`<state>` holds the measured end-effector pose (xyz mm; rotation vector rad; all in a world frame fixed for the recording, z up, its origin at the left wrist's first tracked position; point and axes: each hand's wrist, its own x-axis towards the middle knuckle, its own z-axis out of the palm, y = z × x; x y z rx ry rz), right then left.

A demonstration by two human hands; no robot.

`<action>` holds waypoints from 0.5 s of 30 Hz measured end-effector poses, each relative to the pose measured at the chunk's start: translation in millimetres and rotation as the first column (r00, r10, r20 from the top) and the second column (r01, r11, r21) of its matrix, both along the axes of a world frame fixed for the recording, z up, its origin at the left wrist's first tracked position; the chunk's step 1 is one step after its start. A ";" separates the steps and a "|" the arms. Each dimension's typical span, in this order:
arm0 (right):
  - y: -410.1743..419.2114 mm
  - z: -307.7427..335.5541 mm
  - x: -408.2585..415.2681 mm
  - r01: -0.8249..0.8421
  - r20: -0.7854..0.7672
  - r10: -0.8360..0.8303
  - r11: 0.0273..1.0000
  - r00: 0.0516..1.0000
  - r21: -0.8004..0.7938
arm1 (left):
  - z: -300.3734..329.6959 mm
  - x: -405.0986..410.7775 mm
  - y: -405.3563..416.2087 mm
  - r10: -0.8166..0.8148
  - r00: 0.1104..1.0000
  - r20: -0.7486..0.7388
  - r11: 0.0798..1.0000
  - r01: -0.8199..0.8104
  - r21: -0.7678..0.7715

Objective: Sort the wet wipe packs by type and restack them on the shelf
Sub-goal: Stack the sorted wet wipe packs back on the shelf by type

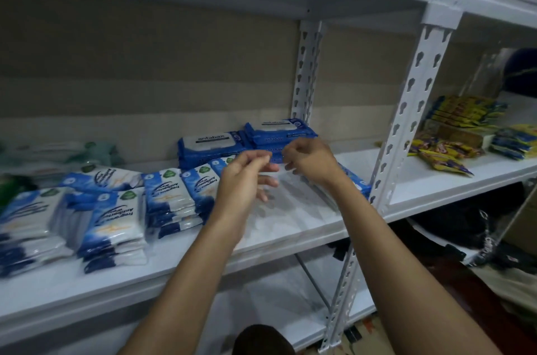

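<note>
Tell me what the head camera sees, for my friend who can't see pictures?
Two bare hands, left hand and right hand, reach over a white shelf toward dark blue wipe packs. Stacks of blue-and-white wipe packs sit to the left.

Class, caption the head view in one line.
Both hands hover before stacked blue wipe packs on a white shelf.

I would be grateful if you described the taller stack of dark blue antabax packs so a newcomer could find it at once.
Find the white shelf at hand height and follow it to the perforated rear upright. At that post's foot stands the taller antabax stack, just behind the right hand. It rises above the lower antabax stack on its left, and unlike the white-and-blue antibacterial packs in front, it is solid dark blue.
</note>
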<state>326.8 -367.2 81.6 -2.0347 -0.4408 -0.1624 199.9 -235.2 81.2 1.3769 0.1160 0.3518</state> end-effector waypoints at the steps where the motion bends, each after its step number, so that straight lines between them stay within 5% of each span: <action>1: 5.9 -3.3 1.1 -0.041 -0.025 0.040 0.998 0.999 -0.046 | 4.6 -1.2 10.6 0.034 0.999 0.006 0.993 -0.034 0.117; 4: 28.8 -7.1 5.0 -0.174 -0.129 0.159 0.978 0.979 -0.117 | 6.4 -2.2 46.1 0.159 0.984 0.078 0.777 -0.174 0.606; 7: 55.8 -4.0 10.3 -0.301 -0.277 0.265 0.948 0.924 -0.099 | -1.3 -3.4 74.8 0.226 0.974 0.005 0.332 -0.082 0.940; 9: 72.4 -7.1 16.4 -0.347 -0.342 0.296 0.932 0.892 -0.099 | -11.9 -2.8 84.0 0.249 0.964 -0.091 0.080 0.074 0.994; 11: 86.3 -15.7 23.3 -0.365 -0.353 0.309 0.925 0.883 -0.103 | -25.0 -2.1 87.7 0.259 0.962 -0.090 -0.029 0.101 0.994; 15: 99.2 -31.6 27.6 -0.295 -0.365 0.277 0.955 0.889 0.006 | -43.5 -2.3 93.7 0.250 0.968 0.013 -0.107 0.014 0.994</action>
